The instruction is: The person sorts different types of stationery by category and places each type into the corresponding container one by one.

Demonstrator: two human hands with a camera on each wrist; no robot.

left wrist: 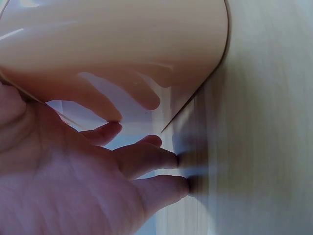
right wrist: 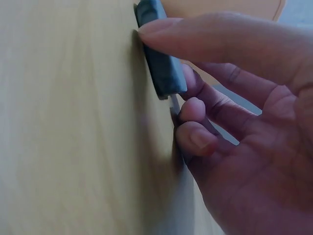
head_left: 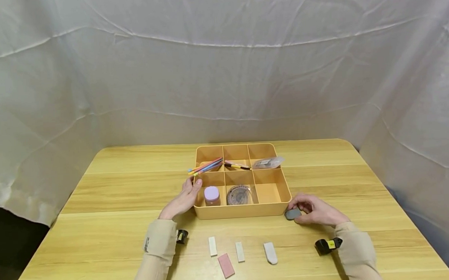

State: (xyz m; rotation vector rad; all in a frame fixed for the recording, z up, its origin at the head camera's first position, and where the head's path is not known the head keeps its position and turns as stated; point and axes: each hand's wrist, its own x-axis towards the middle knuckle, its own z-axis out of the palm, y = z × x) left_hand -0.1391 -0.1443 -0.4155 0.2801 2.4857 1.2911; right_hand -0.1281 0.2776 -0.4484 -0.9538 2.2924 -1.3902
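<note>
In the head view, my left hand (head_left: 183, 200) rests at the left side of a yellow-orange compartment organizer (head_left: 239, 211). Its thumb lies at the rim, and its fingers (left wrist: 156, 159) extend loosely beside the outer wall in the left wrist view. My right hand (head_left: 316, 211) pinches a dark grey eraser (head_left: 293, 214) by the organizer's front right corner. Seen from the right wrist, the thumb lies across one face of the eraser (right wrist: 164, 63), with other fingers behind it; the eraser is close to the tabletop.
Nearer me lie two small white blocks (head_left: 213, 246) (head_left: 240, 252), a pink eraser (head_left: 226, 265) and a light grey eraser (head_left: 270, 253). The organizer holds coloured pens (head_left: 207, 166), a black-and-yellow pen (head_left: 237, 166), a clear packet (head_left: 267, 163), a purple-lidded jar (head_left: 212, 194) and a clear round protractor (head_left: 239, 195).
</note>
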